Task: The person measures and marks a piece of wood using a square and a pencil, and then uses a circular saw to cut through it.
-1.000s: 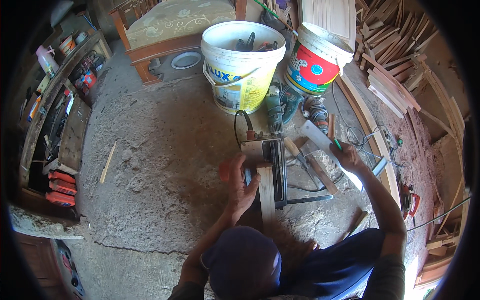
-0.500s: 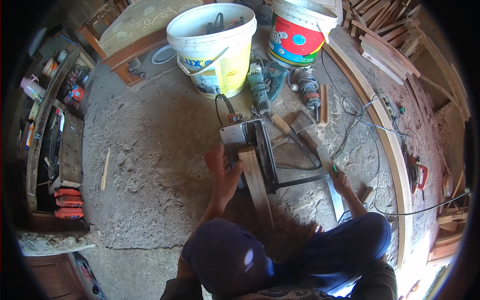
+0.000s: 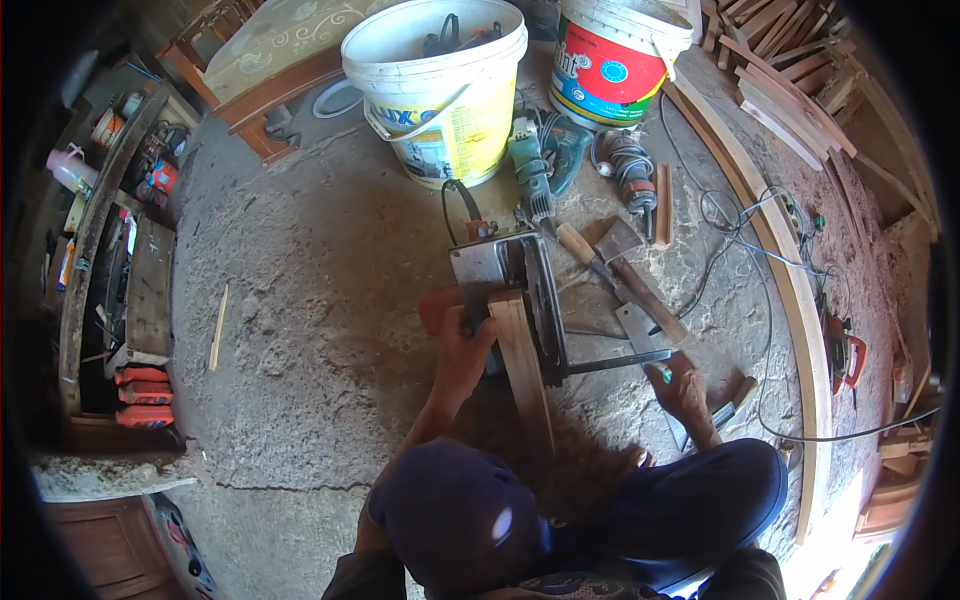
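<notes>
A power tool with a flat metal base plate (image 3: 475, 266) and a dark slotted frame sits on the floor, plate upward. A pale wooden block (image 3: 522, 370) leans lengthwise over the plate toward me. My left hand (image 3: 464, 345) is curled at the block's far end, its thumb against the wood; some fingers are hidden. Right of the tool, my right hand (image 3: 684, 388) is closed, with a small green end showing at its fingers, probably a pen or pencil. A metal ruler (image 3: 636, 328) with a hole at its end lies beside that hand, partly under a black rod (image 3: 620, 362).
A hatchet (image 3: 640, 285) and a wooden-handled chisel (image 3: 580, 244) lie beyond the ruler. Farther back are power tools (image 3: 632, 178), a yellow-white bucket (image 3: 440, 110) and a red one (image 3: 610, 70). A long board (image 3: 790, 290) and cables run down the right. A wooden toolbox (image 3: 140, 290) stands left.
My right hand has come nearer to me. The ruler has shifted left and down, uncovering more of the hatchet handle. My left hand stays by the wooden block. The whole view has shifted slightly.
</notes>
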A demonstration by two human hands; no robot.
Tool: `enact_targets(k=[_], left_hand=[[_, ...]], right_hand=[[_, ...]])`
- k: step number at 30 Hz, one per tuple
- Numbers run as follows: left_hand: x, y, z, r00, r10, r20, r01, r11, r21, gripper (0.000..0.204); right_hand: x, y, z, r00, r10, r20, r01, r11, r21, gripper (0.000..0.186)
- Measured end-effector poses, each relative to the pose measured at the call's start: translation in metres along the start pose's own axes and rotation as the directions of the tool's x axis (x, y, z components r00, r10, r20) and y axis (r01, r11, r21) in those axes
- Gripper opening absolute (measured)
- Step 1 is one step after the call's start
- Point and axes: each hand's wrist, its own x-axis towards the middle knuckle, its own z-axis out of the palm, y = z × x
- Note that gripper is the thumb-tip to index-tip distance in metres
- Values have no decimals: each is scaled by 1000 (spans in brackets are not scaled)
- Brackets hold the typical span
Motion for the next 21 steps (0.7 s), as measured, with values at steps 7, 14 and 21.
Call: enact_targets(k=[7, 14, 21], left_hand=[[5, -1, 2, 1000, -30, 9, 30, 999, 19, 42], [25, 23, 24, 999, 26, -19, -24, 998, 60, 39], [61, 50, 38, 998, 36, 47, -48, 962, 268, 29]], right_hand=[[-3, -62, 21, 727, -679, 108, 682, 731, 6, 33], [53, -89, -1, 713, -694, -97, 613, 685, -395, 43], [77, -74, -7, 748, -664, -15, 639, 725, -257, 39]])
